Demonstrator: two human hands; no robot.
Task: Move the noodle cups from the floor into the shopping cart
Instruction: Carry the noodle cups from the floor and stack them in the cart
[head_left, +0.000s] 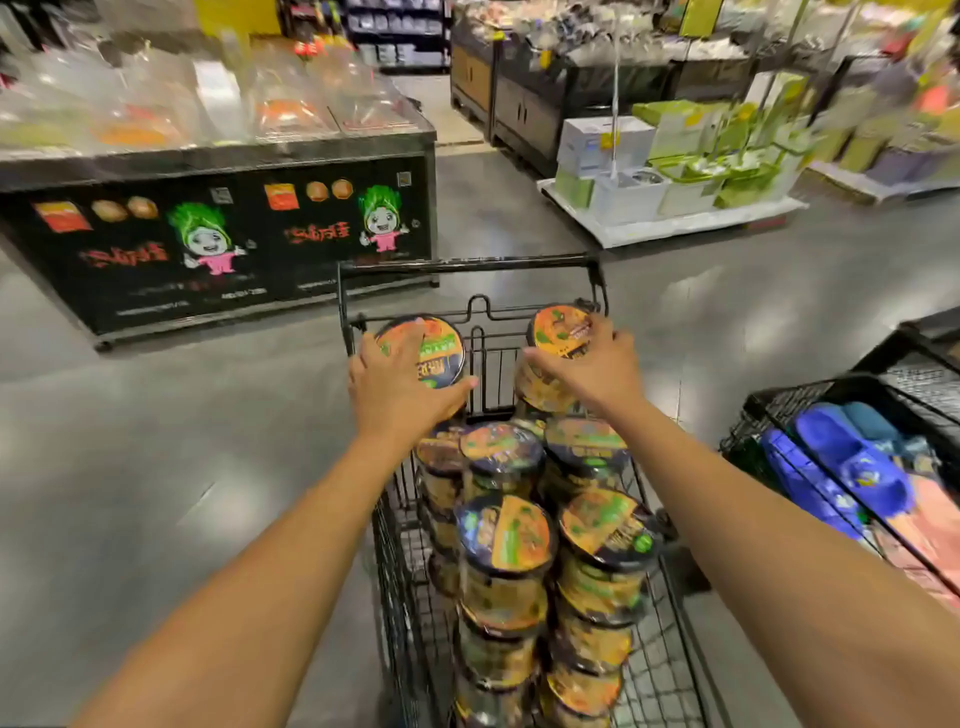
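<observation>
A black wire shopping cart (467, 265) stands in front of me, filled with several noodle cups with orange, green and black lids (506, 535). My left hand (395, 384) grips the lid of a noodle cup (441, 353) at the cart's far left. My right hand (592, 364) grips another noodle cup (558, 332) at the far right, above a stacked cup. Both held cups sit near the cart's far end, at the top of the pile.
A black display counter (218, 249) with cartoon figures stands to the far left. A white pallet of green and white boxes (675, 171) lies far right. A wire bin (779, 405) with blue slippers (841, 462) stands close on the right. Grey floor surrounds the cart.
</observation>
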